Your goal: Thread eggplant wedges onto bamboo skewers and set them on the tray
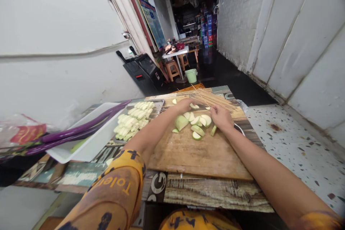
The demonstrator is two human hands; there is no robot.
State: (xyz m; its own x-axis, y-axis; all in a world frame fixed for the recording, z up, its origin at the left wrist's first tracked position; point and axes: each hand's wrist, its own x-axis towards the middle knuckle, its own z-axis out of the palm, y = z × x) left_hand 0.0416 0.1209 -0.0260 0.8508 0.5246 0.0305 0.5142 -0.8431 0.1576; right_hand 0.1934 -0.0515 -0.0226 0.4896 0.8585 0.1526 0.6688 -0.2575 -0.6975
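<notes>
My left hand reaches over the far edge of a wooden cutting board. Its fingers are closed at a pale green squash slice. Across from it, my right hand is closed in a pinch, with a small slice close to its fingertips; what it grips is hidden. Between and below the hands lie several cut squash pieces, green-skinned and white inside, beside a larger squash chunk. Behind the right hand, thin wooden skewers are spread in a loose pile.
Left of the board, a metal tray bears skewered squash slices. Farther left, long purple eggplants rest across a white plastic bin. Beyond the table stand a green bucket, stools and a black case.
</notes>
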